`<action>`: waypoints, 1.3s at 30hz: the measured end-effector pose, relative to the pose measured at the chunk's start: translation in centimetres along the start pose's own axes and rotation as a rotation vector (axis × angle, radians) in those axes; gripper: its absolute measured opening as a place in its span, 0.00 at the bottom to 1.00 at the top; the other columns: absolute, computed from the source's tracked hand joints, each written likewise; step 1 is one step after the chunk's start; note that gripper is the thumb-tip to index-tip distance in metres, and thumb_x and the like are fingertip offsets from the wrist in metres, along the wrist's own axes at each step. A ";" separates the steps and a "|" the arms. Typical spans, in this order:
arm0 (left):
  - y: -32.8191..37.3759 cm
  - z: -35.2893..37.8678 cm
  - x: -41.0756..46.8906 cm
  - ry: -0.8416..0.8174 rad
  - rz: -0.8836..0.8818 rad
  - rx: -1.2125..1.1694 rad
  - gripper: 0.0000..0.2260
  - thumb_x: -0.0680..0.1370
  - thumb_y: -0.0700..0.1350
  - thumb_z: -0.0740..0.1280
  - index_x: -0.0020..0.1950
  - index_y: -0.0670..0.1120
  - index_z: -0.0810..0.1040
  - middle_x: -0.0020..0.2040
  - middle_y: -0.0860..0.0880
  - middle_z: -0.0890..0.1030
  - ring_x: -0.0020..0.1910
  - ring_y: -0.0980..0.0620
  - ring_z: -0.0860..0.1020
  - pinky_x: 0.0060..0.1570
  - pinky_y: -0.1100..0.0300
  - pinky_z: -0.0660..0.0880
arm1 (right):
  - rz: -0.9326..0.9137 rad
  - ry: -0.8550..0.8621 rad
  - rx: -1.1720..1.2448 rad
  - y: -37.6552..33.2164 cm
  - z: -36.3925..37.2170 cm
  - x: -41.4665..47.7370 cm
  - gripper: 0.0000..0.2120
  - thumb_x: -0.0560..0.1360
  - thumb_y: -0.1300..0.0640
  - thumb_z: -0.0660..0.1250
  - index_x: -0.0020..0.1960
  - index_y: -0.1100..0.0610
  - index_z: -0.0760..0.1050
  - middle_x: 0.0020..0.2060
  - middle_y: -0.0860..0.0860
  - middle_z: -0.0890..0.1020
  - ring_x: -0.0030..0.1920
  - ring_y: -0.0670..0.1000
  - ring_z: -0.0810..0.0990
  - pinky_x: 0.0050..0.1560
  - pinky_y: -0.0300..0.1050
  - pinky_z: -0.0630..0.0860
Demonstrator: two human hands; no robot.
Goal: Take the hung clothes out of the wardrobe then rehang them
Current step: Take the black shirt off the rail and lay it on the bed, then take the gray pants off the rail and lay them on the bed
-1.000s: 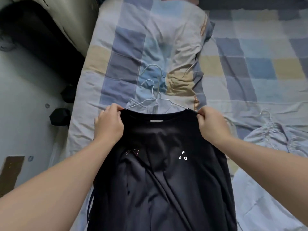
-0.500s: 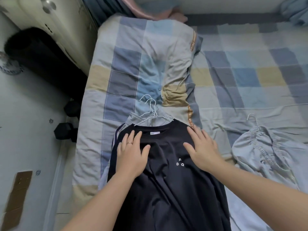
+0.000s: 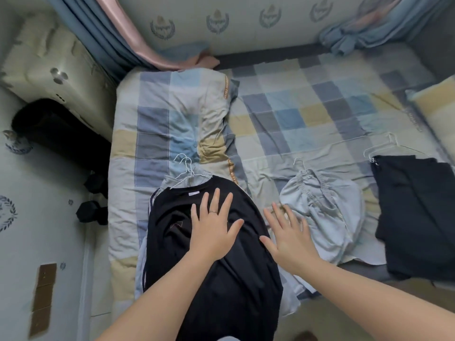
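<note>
Two open hands: my left hand (image 3: 213,232) lies flat on the chest of the black T-shirt (image 3: 221,291), and my right hand (image 3: 286,242) is spread at its 3 o'clock edge, holding nothing. The shirt lies on the bed (image 3: 283,114), with wire hangers (image 3: 187,172) poking out at 12 o'clock. It looks light, limp and prone to sliding, so I'd lift it by the hanger hooks
</note>
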State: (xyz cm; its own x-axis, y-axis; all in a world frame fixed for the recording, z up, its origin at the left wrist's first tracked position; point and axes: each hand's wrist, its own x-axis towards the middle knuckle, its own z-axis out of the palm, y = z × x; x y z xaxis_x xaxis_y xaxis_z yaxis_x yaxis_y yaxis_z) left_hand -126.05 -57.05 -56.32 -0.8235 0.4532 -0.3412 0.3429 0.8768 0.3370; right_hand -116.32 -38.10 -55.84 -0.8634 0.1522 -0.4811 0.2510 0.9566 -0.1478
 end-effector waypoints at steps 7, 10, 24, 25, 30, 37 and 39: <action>12.8 -0.9 -2.9 0.013 0.232 0.075 0.32 0.79 0.69 0.47 0.80 0.61 0.41 0.81 0.54 0.38 0.78 0.50 0.33 0.75 0.42 0.35 | 0.134 0.156 0.042 9.3 -2.9 -9.7 0.38 0.70 0.32 0.33 0.79 0.43 0.36 0.78 0.45 0.37 0.78 0.54 0.37 0.75 0.61 0.40; 19.3 -0.3 -4.1 0.020 0.328 0.097 0.33 0.77 0.70 0.43 0.80 0.61 0.40 0.81 0.54 0.37 0.78 0.50 0.32 0.75 0.42 0.34 | 0.215 0.217 0.052 14.5 -3.5 -14.2 0.37 0.72 0.32 0.33 0.78 0.43 0.34 0.78 0.45 0.35 0.78 0.54 0.36 0.75 0.62 0.40; 57.2 8.8 -10.9 0.071 0.877 0.186 0.33 0.77 0.71 0.43 0.80 0.62 0.39 0.81 0.54 0.39 0.79 0.49 0.33 0.75 0.43 0.33 | 0.717 0.484 0.164 41.7 -1.9 -40.2 0.36 0.74 0.32 0.37 0.79 0.44 0.37 0.78 0.43 0.36 0.78 0.54 0.38 0.75 0.61 0.44; 60.1 9.5 -11.7 0.072 0.928 0.187 0.33 0.78 0.70 0.44 0.80 0.62 0.39 0.81 0.54 0.39 0.79 0.49 0.34 0.75 0.43 0.34 | 0.766 0.510 0.178 43.3 -1.7 -42.4 0.36 0.74 0.32 0.38 0.79 0.43 0.39 0.78 0.42 0.37 0.79 0.54 0.39 0.75 0.61 0.45; 72.8 12.5 -17.0 0.040 1.223 0.212 0.32 0.79 0.69 0.45 0.80 0.61 0.39 0.81 0.54 0.39 0.79 0.48 0.34 0.75 0.43 0.33 | 1.012 0.566 0.195 49.2 -0.1 -52.7 0.36 0.74 0.32 0.38 0.79 0.44 0.39 0.79 0.43 0.39 0.79 0.54 0.41 0.75 0.61 0.44; 88.4 16.2 -24.4 -0.016 1.631 0.212 0.33 0.77 0.70 0.40 0.80 0.60 0.39 0.81 0.54 0.38 0.78 0.49 0.32 0.75 0.43 0.33 | 1.322 0.630 0.192 53.8 0.9 -64.1 0.34 0.74 0.33 0.34 0.77 0.42 0.32 0.76 0.41 0.32 0.77 0.51 0.33 0.75 0.59 0.39; 92.8 17.2 -26.6 -0.017 1.739 0.199 0.33 0.78 0.69 0.43 0.81 0.59 0.41 0.81 0.53 0.40 0.79 0.48 0.34 0.76 0.41 0.36 | 1.410 0.662 0.197 55.3 1.0 -66.8 0.32 0.77 0.33 0.37 0.77 0.41 0.31 0.76 0.41 0.31 0.77 0.51 0.32 0.75 0.60 0.38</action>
State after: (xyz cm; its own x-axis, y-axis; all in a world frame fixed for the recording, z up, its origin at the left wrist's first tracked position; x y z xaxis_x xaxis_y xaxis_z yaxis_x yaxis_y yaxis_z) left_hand -64.53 15.03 -31.10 0.5338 0.8048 0.2594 0.7901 -0.5840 0.1860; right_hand -44.34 4.39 -32.70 0.0895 0.9888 0.1191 0.9950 -0.0835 -0.0550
